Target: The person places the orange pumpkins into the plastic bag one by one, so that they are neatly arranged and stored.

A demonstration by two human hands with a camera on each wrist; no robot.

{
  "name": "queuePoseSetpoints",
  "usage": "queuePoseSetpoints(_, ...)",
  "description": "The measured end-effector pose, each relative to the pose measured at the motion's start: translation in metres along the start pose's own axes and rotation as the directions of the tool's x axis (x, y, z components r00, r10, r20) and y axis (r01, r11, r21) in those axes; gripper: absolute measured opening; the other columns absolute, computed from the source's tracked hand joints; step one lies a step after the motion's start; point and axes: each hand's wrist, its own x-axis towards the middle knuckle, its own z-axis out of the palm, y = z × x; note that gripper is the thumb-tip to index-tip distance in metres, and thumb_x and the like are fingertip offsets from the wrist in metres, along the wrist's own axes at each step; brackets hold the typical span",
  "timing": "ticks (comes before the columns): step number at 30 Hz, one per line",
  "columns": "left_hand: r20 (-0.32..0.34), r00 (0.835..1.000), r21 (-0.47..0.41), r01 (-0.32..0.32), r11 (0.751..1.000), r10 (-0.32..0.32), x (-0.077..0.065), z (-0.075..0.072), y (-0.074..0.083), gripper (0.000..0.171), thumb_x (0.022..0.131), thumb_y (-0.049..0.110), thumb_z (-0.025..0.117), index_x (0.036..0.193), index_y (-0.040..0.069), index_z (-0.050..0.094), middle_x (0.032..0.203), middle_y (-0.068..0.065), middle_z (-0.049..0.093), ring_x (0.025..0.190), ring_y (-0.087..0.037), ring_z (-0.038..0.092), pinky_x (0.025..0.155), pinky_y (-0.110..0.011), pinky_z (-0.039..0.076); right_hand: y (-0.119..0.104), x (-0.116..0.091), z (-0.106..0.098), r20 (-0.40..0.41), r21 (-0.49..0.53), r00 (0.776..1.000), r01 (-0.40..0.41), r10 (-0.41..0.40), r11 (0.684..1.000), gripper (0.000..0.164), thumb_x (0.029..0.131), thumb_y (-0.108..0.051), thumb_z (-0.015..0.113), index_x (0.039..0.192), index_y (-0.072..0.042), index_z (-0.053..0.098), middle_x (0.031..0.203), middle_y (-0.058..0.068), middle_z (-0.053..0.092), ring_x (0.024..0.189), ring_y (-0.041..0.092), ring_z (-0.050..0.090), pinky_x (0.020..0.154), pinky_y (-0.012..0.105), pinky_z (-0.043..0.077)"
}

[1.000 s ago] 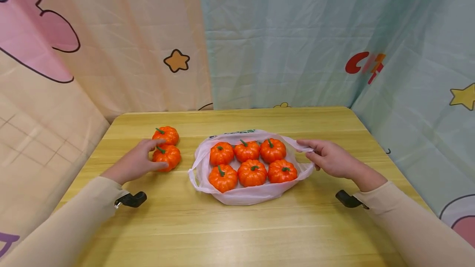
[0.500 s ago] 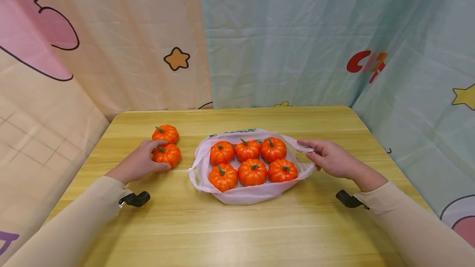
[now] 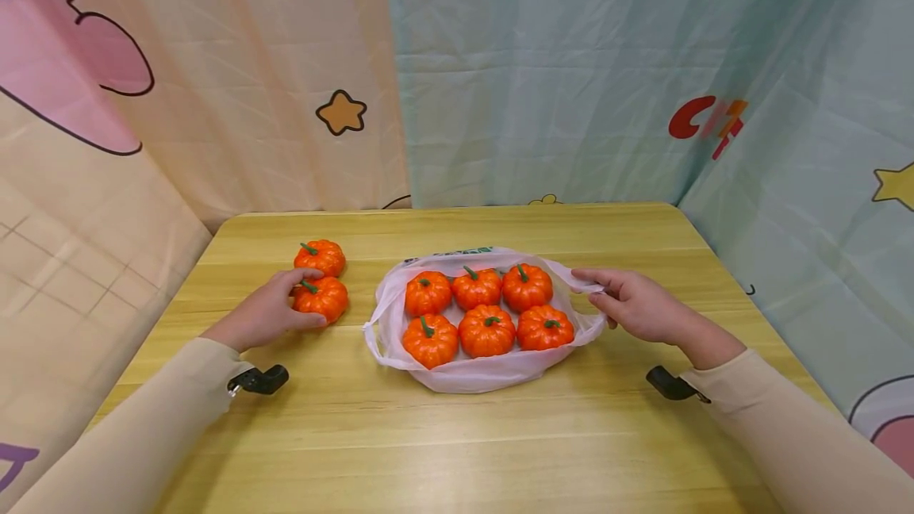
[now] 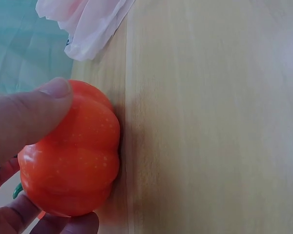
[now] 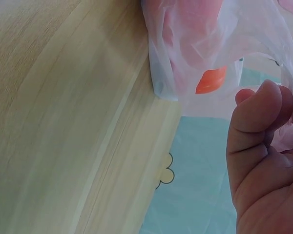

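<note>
My left hand [image 3: 266, 314] holds the nearer of two small orange pumpkins at the left of the table, thumb on the near side and fingers round the far side. In the left wrist view this pumpkin [image 4: 80, 156] sits between thumb and fingers, low over the wood. Just behind it lies the other loose pumpkin [image 3: 320, 257], with a green stem. A thin white plastic bag [image 3: 485, 381] lies with its mouth spread wide, several pumpkins [image 3: 487, 331] inside in two rows. At its right side my right hand [image 3: 646, 308] pinches the bag's handle between thumb and fingers.
The wooden table [image 3: 457, 458] has rounded far corners. Fabric curtains [image 3: 543, 86] with cartoon prints hang behind it and along both sides. Bare wood lies between the left pumpkins and the bag, and along the front.
My left thumb and fingers have closed in on the nearer pumpkin, which has shifted very slightly away from me. My right hand and the bag have stayed still.
</note>
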Motion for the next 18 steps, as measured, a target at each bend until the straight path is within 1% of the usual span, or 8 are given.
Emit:
queuePoseSetpoints(8, 0.009, 1.000, -0.029, 0.005, 1.000, -0.005, 0.0012, 0.0000, -0.0017, 0.083, 0.085, 0.040, 0.088, 0.150, 0.006, 0.048, 0.146, -0.033, 0.045, 0.126, -0.046, 0.054, 0.107, -0.060, 0.045, -0.0007, 0.0003, 0.0007, 0.002, 0.012, 1.000, 0.001, -0.001, 1.000, 0.052, 0.107, -0.013, 0.058, 0.157, -0.006, 0.047, 0.073, 0.005, 0.058, 0.059, 0.018, 0.047, 0.049, 0.027, 0.040)
queuePoseSetpoints(13, 0.012, 1.000, -0.033, 0.007, 0.999, -0.006, 0.0014, 0.0001, -0.0047, 0.085, 0.085, 0.040, 0.088, 0.151, 0.007, 0.047, 0.148, -0.035, 0.043, 0.127, -0.049, 0.053, 0.107, -0.063, 0.045, -0.0016, 0.0009, 0.0012, 0.002, 0.011, 1.000, 0.008, -0.008, 1.000, 0.051, 0.107, -0.011, 0.057, 0.157, -0.005, 0.047, 0.072, 0.005, 0.058, 0.058, 0.018, 0.047, 0.048, 0.027, 0.040)
queuePoseSetpoints(18, 0.013, 1.000, -0.041, 0.008, 0.999, -0.008, -0.0002, 0.0002, -0.0046, 0.085, 0.086, 0.040, 0.088, 0.152, 0.007, 0.047, 0.148, -0.036, 0.042, 0.128, -0.052, 0.052, 0.107, -0.064, 0.045, -0.0015, 0.0020, 0.0020, 0.011, 0.021, 1.000, 0.013, -0.013, 1.000, 0.051, 0.107, -0.011, 0.057, 0.157, -0.004, 0.047, 0.072, 0.004, 0.058, 0.059, 0.018, 0.048, 0.049, 0.027, 0.041)
